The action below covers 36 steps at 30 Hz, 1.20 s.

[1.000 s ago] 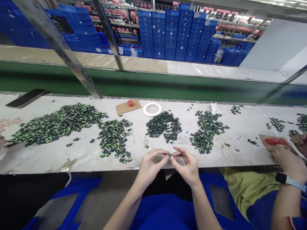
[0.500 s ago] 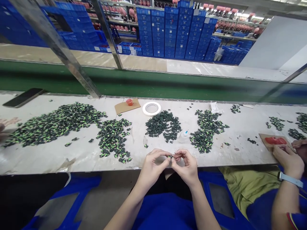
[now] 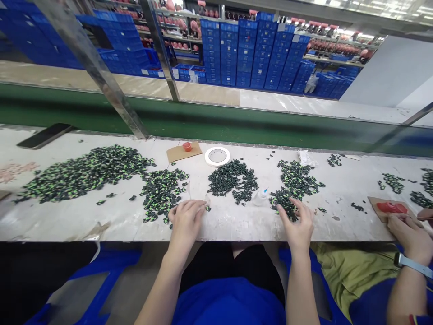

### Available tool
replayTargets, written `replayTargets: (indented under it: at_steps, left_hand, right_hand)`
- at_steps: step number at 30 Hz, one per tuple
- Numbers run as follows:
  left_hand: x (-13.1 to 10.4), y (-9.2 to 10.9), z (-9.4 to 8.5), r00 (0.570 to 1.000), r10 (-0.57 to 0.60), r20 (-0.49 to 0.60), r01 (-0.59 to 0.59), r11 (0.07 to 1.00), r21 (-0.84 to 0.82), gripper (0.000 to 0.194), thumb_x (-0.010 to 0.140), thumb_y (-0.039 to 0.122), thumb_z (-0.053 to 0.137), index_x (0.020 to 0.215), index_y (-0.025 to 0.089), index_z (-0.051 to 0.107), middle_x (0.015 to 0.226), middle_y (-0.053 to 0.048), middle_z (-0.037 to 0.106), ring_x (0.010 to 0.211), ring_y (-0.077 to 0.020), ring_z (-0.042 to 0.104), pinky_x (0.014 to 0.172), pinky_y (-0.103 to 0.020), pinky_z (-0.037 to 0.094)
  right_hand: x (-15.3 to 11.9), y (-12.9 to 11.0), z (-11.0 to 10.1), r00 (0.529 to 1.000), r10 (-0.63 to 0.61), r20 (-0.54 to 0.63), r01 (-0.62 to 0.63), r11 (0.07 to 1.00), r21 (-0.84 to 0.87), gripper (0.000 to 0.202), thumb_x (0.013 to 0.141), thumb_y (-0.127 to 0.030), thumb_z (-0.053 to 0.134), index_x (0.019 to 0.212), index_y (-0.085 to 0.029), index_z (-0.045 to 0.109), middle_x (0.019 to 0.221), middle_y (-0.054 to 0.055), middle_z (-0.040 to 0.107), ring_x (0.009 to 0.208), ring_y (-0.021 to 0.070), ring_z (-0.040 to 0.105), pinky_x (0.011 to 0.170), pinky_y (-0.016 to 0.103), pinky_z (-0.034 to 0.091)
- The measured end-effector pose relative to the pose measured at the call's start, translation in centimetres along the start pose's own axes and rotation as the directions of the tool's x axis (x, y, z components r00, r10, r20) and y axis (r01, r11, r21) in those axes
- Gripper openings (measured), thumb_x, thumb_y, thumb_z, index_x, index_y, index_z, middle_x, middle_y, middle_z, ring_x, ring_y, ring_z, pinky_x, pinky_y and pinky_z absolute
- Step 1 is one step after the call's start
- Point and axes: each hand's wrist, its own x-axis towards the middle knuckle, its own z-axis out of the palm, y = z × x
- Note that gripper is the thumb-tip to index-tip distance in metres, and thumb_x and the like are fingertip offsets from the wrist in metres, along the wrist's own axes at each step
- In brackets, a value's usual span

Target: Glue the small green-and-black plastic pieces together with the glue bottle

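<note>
My left hand (image 3: 186, 220) is palm down at the right edge of a heap of small black-and-green plastic pieces (image 3: 158, 189). Its fingers bend downward and the tips are hidden, so whether they hold a piece does not show. On the other side, my right hand (image 3: 300, 222) reaches the near end of another black-and-green heap (image 3: 297, 176), thumb and fingers apart, with no piece visible in them. Between the hands lie a pile of small dark pieces (image 3: 225, 178) and a small white bottle with a blue tip (image 3: 260, 197).
A tape roll (image 3: 206, 157) lies behind the dark pile, beside cardboard (image 3: 176, 155) with a red cup (image 3: 187, 146). A large heap (image 3: 88, 174) and a phone (image 3: 45, 135) are left. At right, a co-worker's hand (image 3: 407, 234) is by cardboard with red material (image 3: 392, 207).
My hands were together at the table edge, pinching a small piece. They have parted: the left moved to the left heap, the right to the right heap, where its fingers are now apart.
</note>
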Motion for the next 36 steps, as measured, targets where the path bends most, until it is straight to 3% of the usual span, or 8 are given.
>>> replayTargets:
  at_steps: [3,6,12,15,19,25,30,36]
  left_hand:
    - [0.2,-0.8,0.3,0.997,0.068,0.041,-0.070,0.997,0.044,0.022,0.083,0.014,0.056,0.091,0.027,0.072,0.100,-0.005,0.074,0.103,-0.0290,0.059,0.089,-0.045,0.034]
    - [0.3,-1.0,0.9,0.991,0.097,0.089,-0.101,0.994,0.044,0.020,0.083,0.015,0.057,0.089,0.027,0.072,0.096,-0.004,0.075,0.099,-0.0282,0.059,0.086,-0.043,0.035]
    - [0.2,-0.8,1.5,0.987,0.120,0.109,-0.121,0.993,0.010,0.016,0.084,0.019,0.058,0.078,0.025,0.072,0.087,-0.004,0.075,0.095,-0.0287,0.060,0.082,-0.042,0.036]
    - [0.1,-0.2,1.8,0.983,0.136,0.124,-0.134,0.991,-0.023,0.015,0.084,0.020,0.059,0.076,0.026,0.072,0.086,-0.004,0.075,0.093,-0.0281,0.060,0.082,-0.042,0.037]
    - [-0.3,0.9,2.7,0.971,0.174,0.161,-0.163,0.983,-0.080,0.013,0.084,0.022,0.060,0.080,0.025,0.072,0.086,-0.003,0.075,0.093,-0.0265,0.061,0.084,-0.041,0.038]
    - [-0.8,2.2,4.1,0.961,0.228,0.158,-0.198,0.963,-0.181,0.010,0.083,0.023,0.062,0.083,0.025,0.071,0.089,-0.003,0.075,0.096,-0.0252,0.062,0.083,-0.039,0.042]
    - [-1.0,2.2,4.2,0.967,0.214,0.135,-0.168,0.942,-0.291,0.009,0.080,0.021,0.064,0.085,0.025,0.071,0.087,-0.003,0.075,0.090,-0.0240,0.066,0.084,-0.042,0.046]
    - [-1.1,2.4,4.3,0.983,0.095,0.156,-0.020,0.904,-0.427,0.010,0.075,0.021,0.071,0.085,0.022,0.070,0.082,-0.003,0.077,0.081,-0.0231,0.072,0.088,-0.042,0.049]
  right_hand:
    - [-0.4,-0.4,1.9,0.990,-0.102,0.093,0.111,0.989,-0.097,0.048,0.075,-0.056,0.067,0.106,-0.020,0.067,0.104,0.013,0.066,0.108,0.0325,0.047,0.092,0.051,0.041]
    - [-1.0,-0.8,4.0,0.977,-0.089,0.193,0.117,0.983,-0.140,0.046,0.074,-0.056,0.068,0.104,-0.021,0.067,0.110,0.014,0.064,0.113,0.0367,0.041,0.093,0.057,0.036]
    - [-1.3,-1.5,5.5,0.953,-0.065,0.296,0.057,0.998,0.035,0.030,0.081,-0.044,0.063,0.098,-0.021,0.060,0.111,0.013,0.065,0.123,0.0353,0.041,0.100,0.054,0.037]
    - [-1.8,-2.3,5.0,0.925,-0.018,0.379,-0.069,0.975,0.214,0.029,0.082,-0.042,0.062,0.100,-0.021,0.053,0.115,0.013,0.065,0.122,0.0309,0.049,0.099,0.048,0.042]
    - [-2.5,-3.6,3.8,0.833,0.084,0.547,-0.330,0.869,0.369,0.030,0.076,-0.042,0.068,0.091,-0.022,0.051,0.092,0.007,0.070,0.084,0.0228,0.067,0.076,0.035,0.053]
    - [-2.9,-3.9,3.0,0.886,0.168,0.432,-0.407,0.728,0.552,0.027,0.064,-0.039,0.075,0.077,-0.020,0.063,0.071,0.001,0.067,0.065,0.0175,0.062,0.058,0.027,0.049]
    - [-3.1,-3.4,3.6,0.853,0.360,0.377,-0.521,0.579,0.627,0.031,0.069,-0.047,0.067,0.067,-0.017,0.061,0.059,0.001,0.060,0.051,0.0141,0.052,0.045,0.025,0.040]
    - [-3.5,-4.1,4.3,0.860,0.441,0.257,-0.505,0.659,0.558,0.031,0.070,-0.045,0.068,0.063,-0.018,0.056,0.055,-0.002,0.054,0.051,0.0127,0.048,0.048,0.024,0.039]
